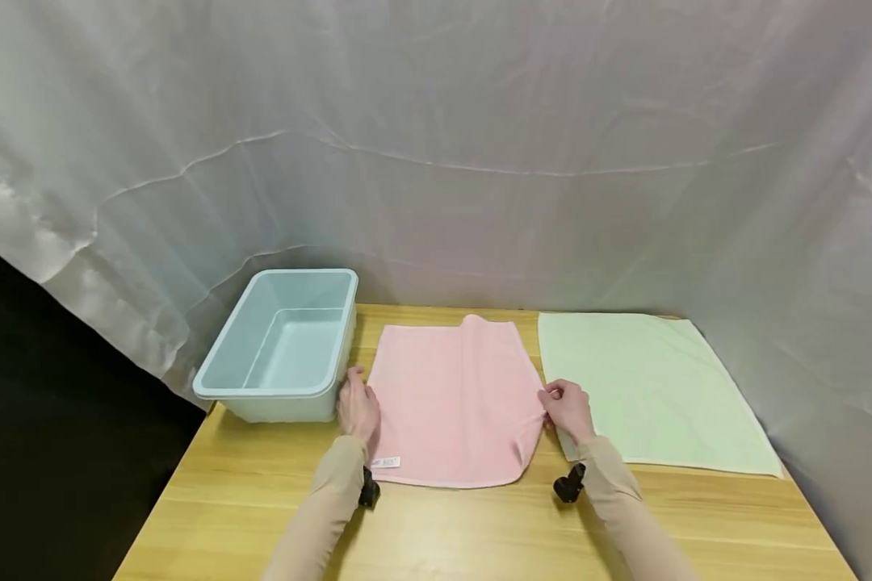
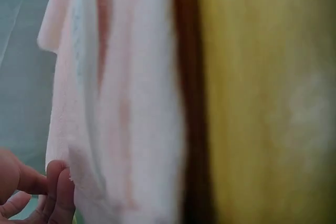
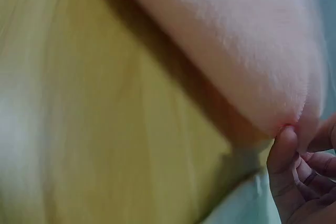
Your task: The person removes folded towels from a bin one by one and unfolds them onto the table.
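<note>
A pink towel (image 1: 454, 403) is spread between my two hands, a small white label (image 1: 386, 462) near its lower left corner. My left hand (image 1: 359, 407) is at the towel's left edge, beside the blue basin; in the left wrist view its fingertips (image 2: 59, 182) pinch the pink cloth (image 2: 142, 103). On the opposite side, my right hand (image 1: 568, 409) grips the right edge between thumb and finger, and the cloth puckers below that grip. The right wrist view shows the pinched pink edge (image 3: 252, 72) raised off the wood.
A light blue plastic basin (image 1: 265, 393) stands on the left of the wooden table (image 1: 443, 532). Flat on the right lies a pale green towel (image 1: 654, 387), partly under my right hand. A grey-white curtain (image 1: 450, 218) hangs behind the table and along its right side.
</note>
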Available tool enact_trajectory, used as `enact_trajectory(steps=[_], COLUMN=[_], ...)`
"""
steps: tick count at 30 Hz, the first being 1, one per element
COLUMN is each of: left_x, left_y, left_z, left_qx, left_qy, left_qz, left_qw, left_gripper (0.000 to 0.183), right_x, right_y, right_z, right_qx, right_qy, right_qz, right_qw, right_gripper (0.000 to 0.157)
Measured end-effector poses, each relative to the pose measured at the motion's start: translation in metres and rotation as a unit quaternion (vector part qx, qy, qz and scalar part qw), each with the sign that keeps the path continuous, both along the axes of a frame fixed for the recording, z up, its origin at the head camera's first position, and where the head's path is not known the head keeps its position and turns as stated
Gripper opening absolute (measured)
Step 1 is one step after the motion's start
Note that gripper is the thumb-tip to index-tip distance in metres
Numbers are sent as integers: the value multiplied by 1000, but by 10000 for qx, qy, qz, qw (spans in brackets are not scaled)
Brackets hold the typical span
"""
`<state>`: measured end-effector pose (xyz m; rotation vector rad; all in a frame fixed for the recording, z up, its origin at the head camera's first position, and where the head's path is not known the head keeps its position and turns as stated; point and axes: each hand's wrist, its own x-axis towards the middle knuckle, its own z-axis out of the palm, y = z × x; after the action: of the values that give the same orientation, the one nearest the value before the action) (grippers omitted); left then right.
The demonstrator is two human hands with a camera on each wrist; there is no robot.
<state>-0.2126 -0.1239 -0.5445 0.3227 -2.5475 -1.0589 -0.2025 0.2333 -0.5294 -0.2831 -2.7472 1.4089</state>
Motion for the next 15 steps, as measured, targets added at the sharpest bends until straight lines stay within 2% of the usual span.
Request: enact_trajectory(steps=[3, 7, 9, 11, 13, 15], left_x=[0, 1, 2, 3, 5, 6], left_y=[-1, 3, 8, 13, 19, 23], left_z=[-2, -2, -1, 1, 3, 4], left_qx=[-38, -45, 141, 496, 955, 1389], left_qy=[20, 41, 67, 6, -203, -537], left_qz=[115, 27, -214, -602, -1028, -1401], left_qw=[9999, 10000, 9996, 9970, 9899, 9789], left_gripper=[32, 33, 34, 36, 39, 46], right_x=[5, 11, 12, 12, 12, 11], right_y=[11, 16, 17, 17, 15, 10], right_z=[-3, -3, -2, -2, -2, -3], right_qx=[507, 594, 601, 590, 498, 332], right_qy=[10, 23, 83, 195, 338, 490], right_qz=[-45, -83, -144, -160, -108, 12], right_qw=[9987, 9982, 9981, 9979, 9981, 9982], right_gripper=[23, 24, 23, 22, 22, 21])
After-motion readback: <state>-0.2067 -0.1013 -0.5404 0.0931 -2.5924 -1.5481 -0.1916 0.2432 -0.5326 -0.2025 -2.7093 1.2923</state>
